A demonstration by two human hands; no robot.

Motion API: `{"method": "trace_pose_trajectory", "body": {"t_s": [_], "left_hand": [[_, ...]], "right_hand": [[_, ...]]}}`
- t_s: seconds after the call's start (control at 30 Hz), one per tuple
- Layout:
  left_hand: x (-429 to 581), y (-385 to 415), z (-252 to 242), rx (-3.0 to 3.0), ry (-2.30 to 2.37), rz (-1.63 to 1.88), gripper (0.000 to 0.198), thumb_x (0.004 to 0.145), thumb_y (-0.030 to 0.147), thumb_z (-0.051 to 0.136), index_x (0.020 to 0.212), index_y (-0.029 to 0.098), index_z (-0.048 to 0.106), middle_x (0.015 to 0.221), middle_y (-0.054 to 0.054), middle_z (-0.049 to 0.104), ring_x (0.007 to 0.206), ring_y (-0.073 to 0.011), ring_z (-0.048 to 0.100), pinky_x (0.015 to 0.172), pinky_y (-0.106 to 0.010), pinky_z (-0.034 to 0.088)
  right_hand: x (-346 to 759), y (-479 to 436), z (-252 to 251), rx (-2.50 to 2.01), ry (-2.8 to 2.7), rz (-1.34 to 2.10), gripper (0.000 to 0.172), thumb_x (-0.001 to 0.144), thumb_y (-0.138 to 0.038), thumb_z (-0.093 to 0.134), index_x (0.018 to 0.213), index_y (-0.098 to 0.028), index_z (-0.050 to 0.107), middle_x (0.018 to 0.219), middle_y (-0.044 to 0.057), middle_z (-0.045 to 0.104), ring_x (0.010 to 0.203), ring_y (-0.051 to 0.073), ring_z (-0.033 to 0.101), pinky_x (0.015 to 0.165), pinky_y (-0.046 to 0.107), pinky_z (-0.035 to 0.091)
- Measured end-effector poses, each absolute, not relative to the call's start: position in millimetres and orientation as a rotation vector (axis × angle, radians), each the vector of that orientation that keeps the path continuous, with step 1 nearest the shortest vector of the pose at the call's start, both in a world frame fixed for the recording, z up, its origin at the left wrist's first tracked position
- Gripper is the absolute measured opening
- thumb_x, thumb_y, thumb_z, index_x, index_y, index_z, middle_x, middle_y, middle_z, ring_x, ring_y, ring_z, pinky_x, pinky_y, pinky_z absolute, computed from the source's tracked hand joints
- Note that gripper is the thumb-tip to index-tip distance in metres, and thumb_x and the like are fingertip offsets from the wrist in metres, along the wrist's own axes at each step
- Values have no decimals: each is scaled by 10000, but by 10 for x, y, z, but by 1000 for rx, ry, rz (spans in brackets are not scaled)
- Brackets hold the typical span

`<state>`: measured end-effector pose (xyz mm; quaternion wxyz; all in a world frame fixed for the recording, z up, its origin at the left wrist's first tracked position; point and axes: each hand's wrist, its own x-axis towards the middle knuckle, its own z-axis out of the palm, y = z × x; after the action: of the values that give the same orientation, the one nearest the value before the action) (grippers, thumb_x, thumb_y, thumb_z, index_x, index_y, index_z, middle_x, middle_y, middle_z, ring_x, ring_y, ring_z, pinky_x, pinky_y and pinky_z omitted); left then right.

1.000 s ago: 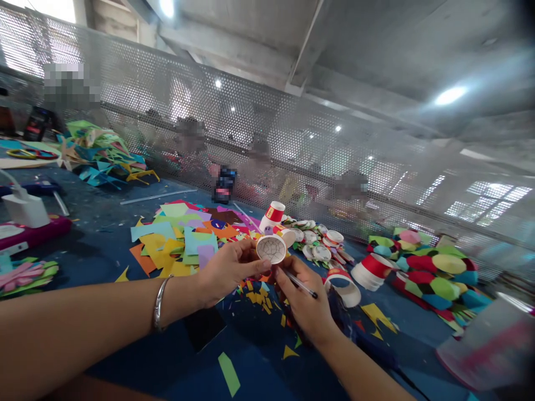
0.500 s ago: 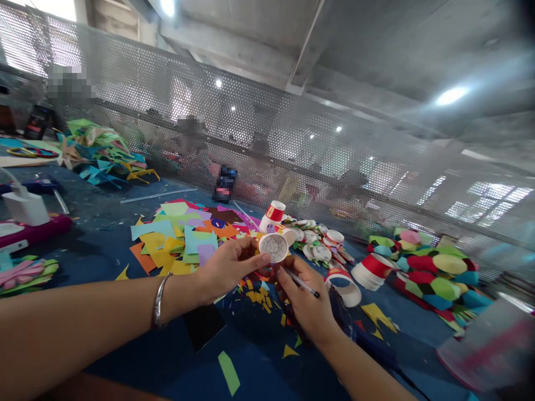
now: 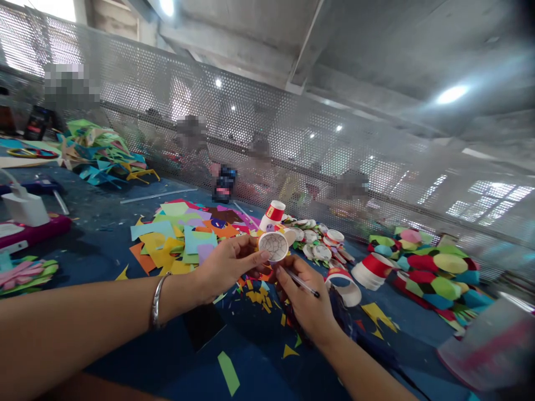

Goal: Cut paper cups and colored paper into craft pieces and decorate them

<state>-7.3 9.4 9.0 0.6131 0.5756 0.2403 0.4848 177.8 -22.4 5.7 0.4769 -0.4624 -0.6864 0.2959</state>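
Between thumb and fingers, my left hand point(image 3: 232, 257) grips a small round paper cup piece point(image 3: 273, 246), its white face turned toward me and covered with dark drawn lines. My right hand point(image 3: 307, 295) is closed around a thin pen point(image 3: 301, 283) with a dark end cap. Its fingertips lie just under the round piece; whether they touch it I cannot tell. The pen's tip is hidden by the fingers. Behind the piece stands a red and white paper cup point(image 3: 275, 213). To the right lie a cut cup ring point(image 3: 346, 288) and stacked cups point(image 3: 371, 272).
Coloured paper pieces point(image 3: 167, 245) pile up on the left of the blue table point(image 3: 159, 367). Round cup pieces point(image 3: 321, 252) are heaped behind my hands. A phone point(image 3: 224, 182) leans against the mesh partition point(image 3: 137, 78). At right are colourful paper shapes point(image 3: 438, 264) and a translucent container point(image 3: 493, 345).
Both hands keep almost the same pose and place. The round cup piece has shifted only very slightly, and the pen stays in my right hand.
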Motion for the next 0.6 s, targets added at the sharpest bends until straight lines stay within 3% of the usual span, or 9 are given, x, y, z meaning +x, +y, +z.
{"method": "trace_pose_trajectory", "body": {"t_s": [0.13,0.6], "left_hand": [[-71,87,102,1299,568,1130,244,813,351,719,943,152,663,851,-70,699,759,-162,660,714,-299,504],[-73,100,75,1345,570,1110,292,832,403,691,1001,170,639,901,-71,704,792,-182,680,730,-315,519]], "right_hand": [[1777,-228,61,-1123,-1689,724,217,916,-411,612,925,-197,642,749,17,657,611,155,552,532,243,446],[1778,-214,59,-1150,-1733,676,228,926,-421,591,890,-197,619,734,13,627,605,158,542,530,252,442]]}}
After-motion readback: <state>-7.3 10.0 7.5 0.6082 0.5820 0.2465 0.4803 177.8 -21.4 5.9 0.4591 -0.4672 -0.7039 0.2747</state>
